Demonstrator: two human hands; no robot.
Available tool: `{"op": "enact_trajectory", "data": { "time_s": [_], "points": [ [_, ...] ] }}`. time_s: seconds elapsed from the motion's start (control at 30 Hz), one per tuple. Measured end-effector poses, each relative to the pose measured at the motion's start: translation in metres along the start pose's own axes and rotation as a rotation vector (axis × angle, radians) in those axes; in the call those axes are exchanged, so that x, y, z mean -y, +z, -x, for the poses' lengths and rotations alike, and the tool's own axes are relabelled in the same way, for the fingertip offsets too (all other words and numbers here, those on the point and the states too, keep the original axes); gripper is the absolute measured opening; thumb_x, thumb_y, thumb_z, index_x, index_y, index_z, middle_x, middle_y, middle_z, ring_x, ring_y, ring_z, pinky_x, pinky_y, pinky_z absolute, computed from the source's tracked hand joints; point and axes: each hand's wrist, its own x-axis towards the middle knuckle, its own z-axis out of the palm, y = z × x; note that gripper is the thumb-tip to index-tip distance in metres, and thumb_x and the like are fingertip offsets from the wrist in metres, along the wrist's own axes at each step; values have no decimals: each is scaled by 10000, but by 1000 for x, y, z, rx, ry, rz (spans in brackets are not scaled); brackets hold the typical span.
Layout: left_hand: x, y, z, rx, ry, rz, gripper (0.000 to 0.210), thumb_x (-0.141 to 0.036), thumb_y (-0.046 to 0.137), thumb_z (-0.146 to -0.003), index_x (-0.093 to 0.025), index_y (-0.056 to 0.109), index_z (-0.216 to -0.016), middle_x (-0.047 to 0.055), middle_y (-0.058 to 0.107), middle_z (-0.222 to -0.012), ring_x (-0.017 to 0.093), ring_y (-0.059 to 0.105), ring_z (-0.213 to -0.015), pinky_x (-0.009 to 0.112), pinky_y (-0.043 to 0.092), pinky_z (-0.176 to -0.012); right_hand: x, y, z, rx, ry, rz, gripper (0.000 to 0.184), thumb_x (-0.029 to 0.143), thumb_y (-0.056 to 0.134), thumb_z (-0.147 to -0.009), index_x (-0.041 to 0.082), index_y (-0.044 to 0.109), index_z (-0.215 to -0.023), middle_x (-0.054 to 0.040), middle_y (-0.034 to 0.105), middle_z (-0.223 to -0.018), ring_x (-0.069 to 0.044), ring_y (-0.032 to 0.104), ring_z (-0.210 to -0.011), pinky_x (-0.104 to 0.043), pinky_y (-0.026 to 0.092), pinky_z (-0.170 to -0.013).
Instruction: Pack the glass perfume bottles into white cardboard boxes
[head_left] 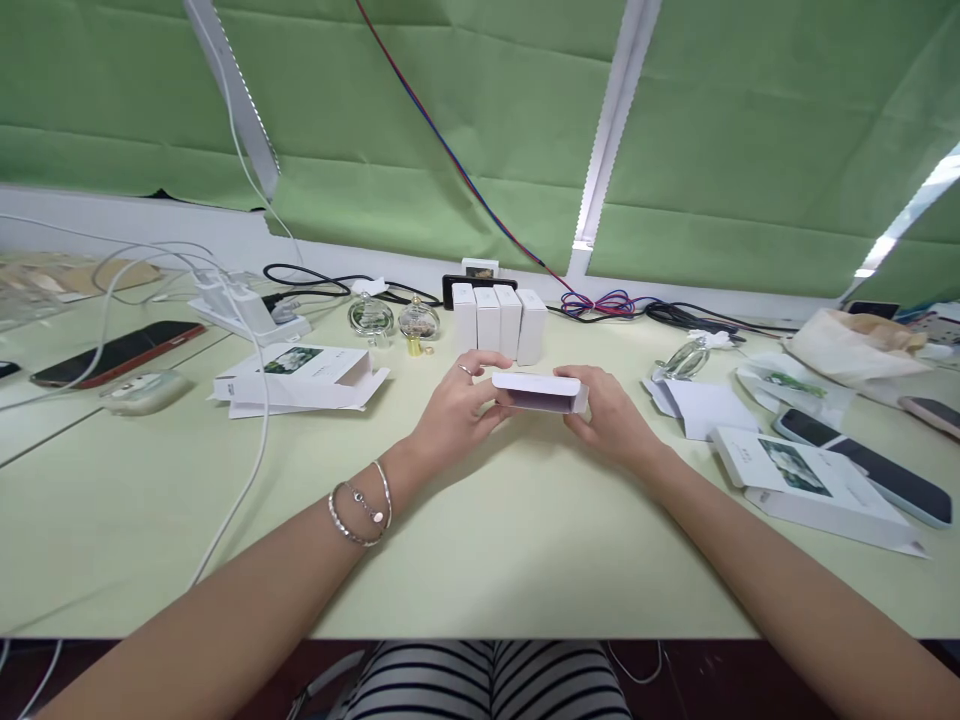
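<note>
A small white carton (537,382) is held between my two hands over the middle of the table, its open end facing me and the dark inside showing. The fingers of my left hand (463,402) grip its left side, with the index finger along the top. On the right side my right hand (606,412) pinches the carton between thumb and fingers. Just behind it stands a row of several closed white boxes (489,322). To their left are two round glass bottles (371,316), with a small gold cap (415,346) in front.
An opened white box (319,368) lies at left beside a power strip (251,312) and a phone (124,352). White cable (259,450) crosses the left side. At right are another glass bottle (686,358), a folded white card (712,408), a printed box (810,480) and a phone (870,462).
</note>
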Motion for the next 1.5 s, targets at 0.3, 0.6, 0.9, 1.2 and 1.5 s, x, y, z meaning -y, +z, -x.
{"op": "enact_trajectory", "data": {
  "time_s": [0.3,0.6,0.9,1.2,1.5],
  "points": [
    [-5,-6,-4,-127,-47,14,70,-254,643,-789,-213,619,-737,51,431,-1011,186,482,-1000,318,506,-771,-3,2,1,41,24,2,480,132,482,-754,178,401,-1225,-140,593,-1114,-307,540,-1042,-481,469,-852],
    [-9,-5,-4,-102,48,52,259,-69,478,-856,-243,472,-1049,5,610,-856,145,589,-834,332,501,-769,-8,4,4,55,77,-146,378,189,473,-789,199,456,-1166,-113,600,-1102,-270,576,-1001,-445,499,-823],
    [-3,-5,-1,-49,116,51,392,-123,553,-826,-233,363,-1150,68,615,-1065,174,606,-1022,346,507,-842,-7,0,5,118,48,-240,392,170,465,-761,208,495,-1149,-104,614,-1093,-257,598,-971,-430,519,-799],
    [-1,-18,-9,98,301,-140,104,-152,508,-864,-239,479,-915,7,672,-922,140,624,-944,288,447,-780,-8,-4,5,121,-54,-218,396,149,453,-749,220,497,-1136,-88,617,-1106,-255,583,-988,-431,508,-818],
    [-7,-14,-9,-28,240,-221,48,-224,513,-869,-240,533,-828,-4,601,-723,153,604,-771,296,454,-693,-1,-8,0,61,-29,-63,417,141,474,-710,187,480,-1124,-114,615,-1032,-283,562,-960,-439,493,-797]
  ]
}}
